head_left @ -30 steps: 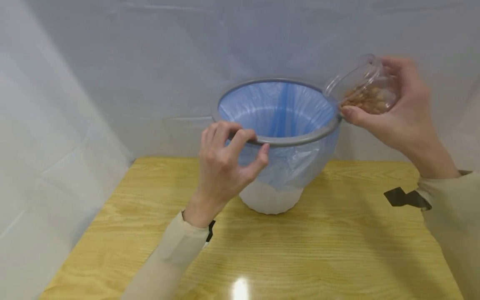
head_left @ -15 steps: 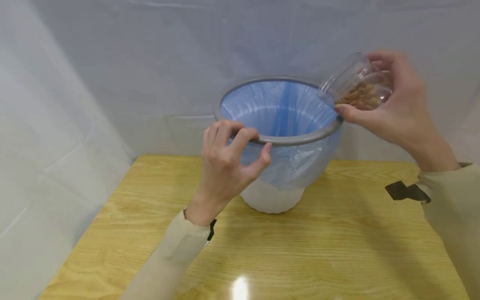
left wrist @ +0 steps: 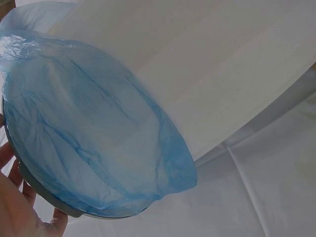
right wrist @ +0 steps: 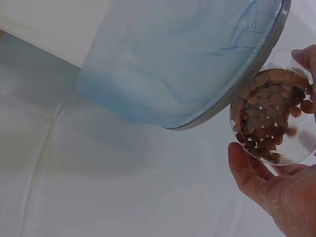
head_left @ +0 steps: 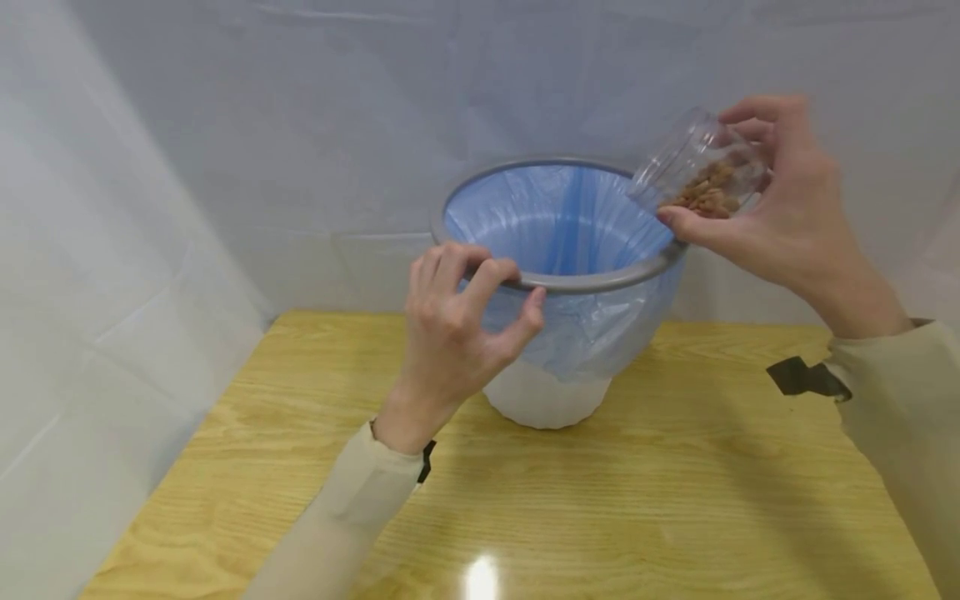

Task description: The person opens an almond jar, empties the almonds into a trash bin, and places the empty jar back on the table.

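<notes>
A white trash can [head_left: 547, 406] stands upright on the table, lined with a blue plastic bag [head_left: 581, 333] that a grey ring [head_left: 600, 281] clamps at the top. My left hand [head_left: 453, 325] grips the ring at the near left, fingers over it and thumb in front. At the right edge of the can my right hand [head_left: 798, 204] holds a clear plastic jar [head_left: 682, 154], tilted with its mouth toward the bag's opening. Small brown round pieces [right wrist: 266, 113], like nuts or beans, are heaped in the jar's lower side. The can's bottom inside is hidden.
The wooden table [head_left: 637, 500] spreads out in front of the can. White sheeting [head_left: 337, 125] hangs behind the table and along its left side.
My right hand has shifted left with the jar, bringing its mouth further over the ring. The heap inside the jar looks smaller. The left hand has stayed on the ring.
</notes>
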`<state>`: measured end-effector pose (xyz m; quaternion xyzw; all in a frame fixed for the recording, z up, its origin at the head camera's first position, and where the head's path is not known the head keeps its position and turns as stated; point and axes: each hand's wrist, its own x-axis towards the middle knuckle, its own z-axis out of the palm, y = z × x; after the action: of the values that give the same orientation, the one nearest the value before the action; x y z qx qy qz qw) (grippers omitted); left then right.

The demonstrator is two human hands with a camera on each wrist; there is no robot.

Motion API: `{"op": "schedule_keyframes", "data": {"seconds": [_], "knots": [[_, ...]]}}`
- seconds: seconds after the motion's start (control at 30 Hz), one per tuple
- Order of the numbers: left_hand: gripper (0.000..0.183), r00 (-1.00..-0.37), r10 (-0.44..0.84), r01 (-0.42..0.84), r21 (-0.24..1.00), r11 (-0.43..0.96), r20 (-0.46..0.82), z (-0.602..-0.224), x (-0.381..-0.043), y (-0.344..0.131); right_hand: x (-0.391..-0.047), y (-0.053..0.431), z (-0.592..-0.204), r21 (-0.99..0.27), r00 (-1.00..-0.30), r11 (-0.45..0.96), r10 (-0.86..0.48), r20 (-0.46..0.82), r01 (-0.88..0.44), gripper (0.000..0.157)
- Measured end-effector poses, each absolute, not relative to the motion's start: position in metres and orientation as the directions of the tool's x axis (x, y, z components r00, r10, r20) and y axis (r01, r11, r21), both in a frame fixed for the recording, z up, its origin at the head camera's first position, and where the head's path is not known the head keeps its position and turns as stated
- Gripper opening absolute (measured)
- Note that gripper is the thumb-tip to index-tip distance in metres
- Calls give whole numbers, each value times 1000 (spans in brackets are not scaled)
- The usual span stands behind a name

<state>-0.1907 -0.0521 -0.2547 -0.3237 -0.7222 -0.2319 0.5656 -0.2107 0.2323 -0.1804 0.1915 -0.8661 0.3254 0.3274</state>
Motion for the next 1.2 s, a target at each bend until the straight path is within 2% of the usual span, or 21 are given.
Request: {"op": "schedule_keyframes", "data": {"seconds": [0.2, 0.77, 1.2], "knots": [[22, -150, 202, 734, -28, 678, 968, -255, -191, -52, -214, 231, -176, -391, -680, 720, -153, 717, -574, 88], [21, -142, 198, 737, -30, 675, 970, -255, -192, -53, -214, 219, -165, -382, -694, 711, -206, 690, -591, 83], [22, -127, 195, 739, -38, 672, 973, -256, -192, -52, -215, 218, -167, -297, -670, 742, -265, 694, -601, 82]]}}
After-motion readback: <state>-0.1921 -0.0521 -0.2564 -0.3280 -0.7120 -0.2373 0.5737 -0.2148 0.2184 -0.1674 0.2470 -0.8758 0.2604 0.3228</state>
